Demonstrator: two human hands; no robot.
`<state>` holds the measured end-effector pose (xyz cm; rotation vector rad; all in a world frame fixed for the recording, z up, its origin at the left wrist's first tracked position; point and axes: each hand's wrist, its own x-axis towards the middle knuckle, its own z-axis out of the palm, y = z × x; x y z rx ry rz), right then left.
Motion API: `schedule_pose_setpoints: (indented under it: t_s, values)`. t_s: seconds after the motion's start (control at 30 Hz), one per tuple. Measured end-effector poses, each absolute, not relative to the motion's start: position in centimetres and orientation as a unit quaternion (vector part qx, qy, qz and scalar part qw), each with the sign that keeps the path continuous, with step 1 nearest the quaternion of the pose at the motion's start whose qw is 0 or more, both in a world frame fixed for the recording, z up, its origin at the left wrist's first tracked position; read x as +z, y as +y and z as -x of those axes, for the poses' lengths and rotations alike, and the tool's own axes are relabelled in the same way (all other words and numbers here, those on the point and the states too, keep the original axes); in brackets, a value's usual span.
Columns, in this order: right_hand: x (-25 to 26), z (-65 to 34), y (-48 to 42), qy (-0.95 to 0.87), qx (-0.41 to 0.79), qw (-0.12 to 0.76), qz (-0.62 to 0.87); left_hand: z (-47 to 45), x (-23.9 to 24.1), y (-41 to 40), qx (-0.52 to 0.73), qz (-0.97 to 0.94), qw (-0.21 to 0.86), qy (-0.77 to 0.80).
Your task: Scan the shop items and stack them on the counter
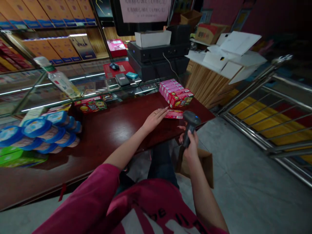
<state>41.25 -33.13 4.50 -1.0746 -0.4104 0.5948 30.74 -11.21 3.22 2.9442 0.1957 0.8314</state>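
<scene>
My right hand (191,140) is wrapped round the handle of a dark barcode scanner (191,121), held upright over the counter's front right edge. My left hand (155,119) lies flat with fingers stretched, its fingertips on the left end of a small red box (174,114). That box lies on the dark red wooden counter (122,133), just left of the scanner head. Directly behind it stands a row of red boxes (180,98), with pink boxes (170,87) continuing the row toward the back.
Stacked blue-lidded tubs (40,126) and a green package (19,156) occupy the counter's left. A clear bottle (60,79) stands on the glass case. Behind are black register equipment (158,53) and phones. An open carton (206,164) sits on the floor; a metal railing (253,136) runs along the right.
</scene>
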Motion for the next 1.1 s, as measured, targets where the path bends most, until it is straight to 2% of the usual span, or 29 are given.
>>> schedule_pose_setpoints:
  t_s: [0.23,0.4,0.9,1.1]
  values:
    - [5.0,-34.8,-26.6,-0.293,0.487,0.695,0.441,-12.4,2.7,-6.8,0.263,-0.914,-0.034,0.308]
    - [4.9,-29.8,-20.9,-0.356,0.565,0.623,0.408,-5.3,2.5,-5.6,0.308,-0.849,-0.067,0.424]
    - [3.7,-27.6,-19.2,-0.378,0.567,0.582,0.444,-4.8,1.9,-5.2,0.298,-0.846,-0.070,0.437]
    - [3.5,-27.7,-19.3,-0.372,0.565,0.578,0.456,-3.4,3.9,-5.9,0.282,-0.878,-0.053,0.383]
